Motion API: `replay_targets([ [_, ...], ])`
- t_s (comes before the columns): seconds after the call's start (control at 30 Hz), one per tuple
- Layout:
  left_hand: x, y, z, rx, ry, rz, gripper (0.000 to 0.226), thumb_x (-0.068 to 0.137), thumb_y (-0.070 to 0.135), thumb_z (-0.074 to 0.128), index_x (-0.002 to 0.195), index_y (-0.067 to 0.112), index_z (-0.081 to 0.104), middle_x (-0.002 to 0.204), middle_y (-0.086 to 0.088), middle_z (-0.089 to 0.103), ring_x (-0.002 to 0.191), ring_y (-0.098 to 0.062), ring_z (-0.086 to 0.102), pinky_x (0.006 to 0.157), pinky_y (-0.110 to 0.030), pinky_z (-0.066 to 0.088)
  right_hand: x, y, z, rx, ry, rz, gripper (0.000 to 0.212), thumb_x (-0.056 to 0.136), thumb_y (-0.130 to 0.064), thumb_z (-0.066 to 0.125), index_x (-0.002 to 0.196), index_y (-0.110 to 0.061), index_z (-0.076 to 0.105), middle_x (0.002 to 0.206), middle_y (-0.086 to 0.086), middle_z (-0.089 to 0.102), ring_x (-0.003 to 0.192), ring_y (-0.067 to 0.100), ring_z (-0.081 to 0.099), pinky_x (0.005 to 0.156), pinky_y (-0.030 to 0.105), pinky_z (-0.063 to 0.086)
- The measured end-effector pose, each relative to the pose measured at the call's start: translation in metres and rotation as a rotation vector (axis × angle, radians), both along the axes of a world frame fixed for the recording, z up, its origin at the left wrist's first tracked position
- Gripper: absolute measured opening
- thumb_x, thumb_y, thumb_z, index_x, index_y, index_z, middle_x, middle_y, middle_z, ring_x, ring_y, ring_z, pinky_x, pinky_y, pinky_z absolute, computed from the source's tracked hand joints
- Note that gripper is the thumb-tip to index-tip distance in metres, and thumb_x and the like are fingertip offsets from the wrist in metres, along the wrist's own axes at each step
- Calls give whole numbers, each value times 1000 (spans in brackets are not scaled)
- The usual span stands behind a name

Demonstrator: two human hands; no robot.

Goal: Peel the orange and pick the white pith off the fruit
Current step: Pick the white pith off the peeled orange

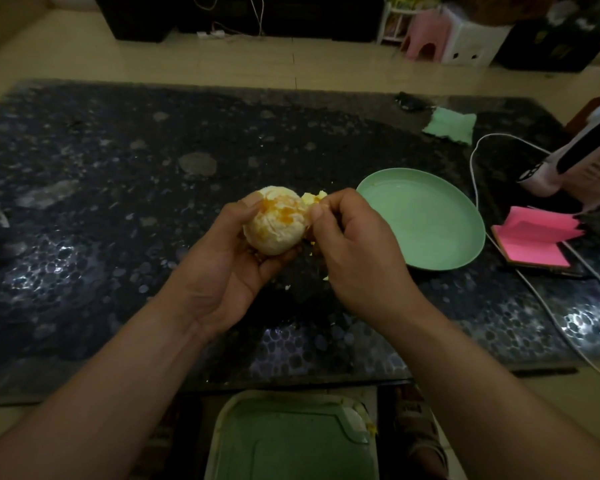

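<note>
Dark glossy worktop (118, 202) with a pebble pattern, filling the middle of the view. Below its near edge, a green tub (284, 445) with a pale rim, yellow scraps stuck at its right corner. On the worktop to the right, a round mint-green plate (426, 220), nothing on it. Just right of the plate, a pink notepad (534, 237) lying open on something dark. Further back right, a crumpled green cloth (451, 126).

Both forearms bare, reaching in from the bottom corners. Left hand (222, 258) palm-up, fingers curled under and round the orange (274, 226), thumb up on its left top. Right hand (354, 251) knuckles-up beside the fruit, thumb and fingers pinched together on a peel scrap (311, 198).

Orange held above the worktop, centre of view, just left of the plate, not touching either. Whole and round, outer skin gone on every visible side. Surface mostly pale cream pith, faintly ribbed along the segments. Bright orange streaks and patches across the top and upper right where flesh shows through. Underside hidden by the left palm.

Peel scrap pale yellow, crumpled, at the upper right shoulder of the fruit; cannot tell whether attached or torn free. A few tiny yellow crumbs (325, 278) on the worktop under the right hand.
</note>
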State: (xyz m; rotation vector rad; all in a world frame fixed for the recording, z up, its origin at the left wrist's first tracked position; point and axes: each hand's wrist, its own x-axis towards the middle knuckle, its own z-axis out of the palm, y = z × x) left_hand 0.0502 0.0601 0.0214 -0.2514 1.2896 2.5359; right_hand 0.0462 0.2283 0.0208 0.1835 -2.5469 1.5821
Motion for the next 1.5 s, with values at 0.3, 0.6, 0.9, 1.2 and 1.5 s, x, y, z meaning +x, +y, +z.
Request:
replay_targets([
  [0.3,-3,-11,7,63,-47,53,54,100,45,54,136,6,64,117,-14,76,93,-27,74,68,-26,62,-10,12,-2,-45,-68,-93,20,108,-35,55,96,-23,65,85,-4,72,74,9,67,73,40,60],
  [0.6,-4,-11,1,74,-64,53,50,101,41,57,138,8,63,128,-19,72,97,-30,72,69,-28,63,-32,29,-35,386,-248,-58,16,106,-23,56,101,-21,72,88,-3,73,80,16,69,76,39,59],
  [0.9,-3,-7,2,66,-84,57,39,101,38,58,124,9,70,125,-21,73,98,-32,72,69,-28,64,-29,27,-31,498,-131,-107,20,101,-38,64,87,-24,62,77,-6,67,74,14,63,67,37,53],
  [1.2,-3,-6,1,53,-37,28,37,106,35,52,126,10,70,132,-18,72,115,-28,70,84,-32,65,-3,11,11,-2,-152,101,17,98,-43,70,95,-26,73,83,-4,75,76,12,72,73,38,62],
  [1.5,-3,-6,-1,-52,17,23,44,95,36,61,129,10,69,129,-15,74,115,-27,72,84,-33,64,-2,14,8,75,-122,107,16,102,-36,67,90,-26,72,78,-2,74,72,15,72,72,47,62],
])
